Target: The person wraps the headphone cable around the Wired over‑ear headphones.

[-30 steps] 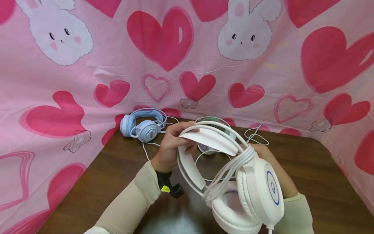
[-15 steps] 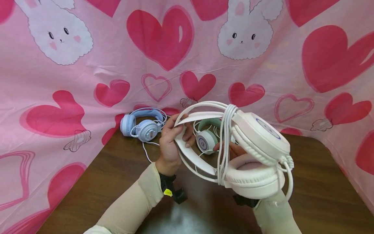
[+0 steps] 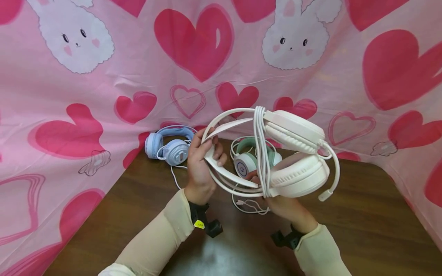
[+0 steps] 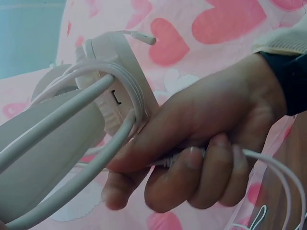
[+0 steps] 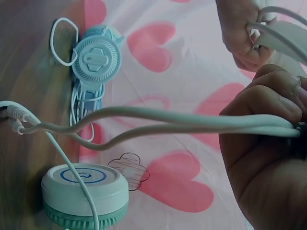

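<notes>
A white headset [image 3: 300, 178] is held up sideways above the table, its ear cups to the right and its boom microphone [image 3: 334, 174] curving down. My left hand [image 3: 202, 166] grips the top of the headband, fingers curled round it. Loops of white cable [image 3: 262, 153] are wound round both arms of the headset near the ear cups. Beneath these loops is my right hand [image 3: 288, 210], partly covered by the headset in the head view. In the left wrist view the right hand [image 4: 206, 124] has its fingers curled round the cable. Doubled cable [image 5: 158, 123] runs from that fist to plugs [image 5: 17, 119].
A light blue headset [image 3: 176, 152] lies at the table's back left. Behind the held headset is a white and green headset [image 3: 244, 164], partly hidden. Pink heart-patterned cloth [image 3: 138, 61] rises behind the brown wooden table [image 3: 362, 214].
The headset's ear cups have swung upward, and the microphone has come into view. My right hand has moved from behind the ear cups to below the cable loops. The left hand keeps its grip.
</notes>
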Action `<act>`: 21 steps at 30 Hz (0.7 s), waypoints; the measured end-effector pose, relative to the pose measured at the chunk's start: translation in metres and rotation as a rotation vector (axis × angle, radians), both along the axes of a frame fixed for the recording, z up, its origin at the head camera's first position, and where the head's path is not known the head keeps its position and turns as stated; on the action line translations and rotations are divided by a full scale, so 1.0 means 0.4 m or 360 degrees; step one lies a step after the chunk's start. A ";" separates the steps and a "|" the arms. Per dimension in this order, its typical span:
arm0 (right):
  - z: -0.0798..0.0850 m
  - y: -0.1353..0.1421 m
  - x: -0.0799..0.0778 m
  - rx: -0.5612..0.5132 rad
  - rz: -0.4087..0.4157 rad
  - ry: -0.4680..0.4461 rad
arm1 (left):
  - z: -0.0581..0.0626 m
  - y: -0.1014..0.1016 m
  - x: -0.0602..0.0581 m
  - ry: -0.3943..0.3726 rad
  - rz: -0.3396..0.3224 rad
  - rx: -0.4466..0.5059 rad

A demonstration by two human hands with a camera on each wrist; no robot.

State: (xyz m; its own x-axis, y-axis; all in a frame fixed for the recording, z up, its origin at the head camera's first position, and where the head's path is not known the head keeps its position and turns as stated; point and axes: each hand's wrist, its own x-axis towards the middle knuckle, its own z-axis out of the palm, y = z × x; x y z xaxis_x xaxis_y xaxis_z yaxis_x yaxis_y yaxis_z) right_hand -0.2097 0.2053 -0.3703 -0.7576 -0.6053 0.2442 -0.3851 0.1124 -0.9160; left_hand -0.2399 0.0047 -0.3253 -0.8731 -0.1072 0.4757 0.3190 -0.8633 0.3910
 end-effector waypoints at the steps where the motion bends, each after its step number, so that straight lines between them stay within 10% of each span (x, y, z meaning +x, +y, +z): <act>1: 0.000 -0.004 0.000 0.0005 -0.0098 0.0076 | 0.001 -0.001 -0.002 -0.0008 0.0013 0.0010; 21: 0.000 -0.028 0.003 0.0297 -0.0141 0.0058 | 0.011 -0.030 -0.021 -0.0053 0.0288 0.0029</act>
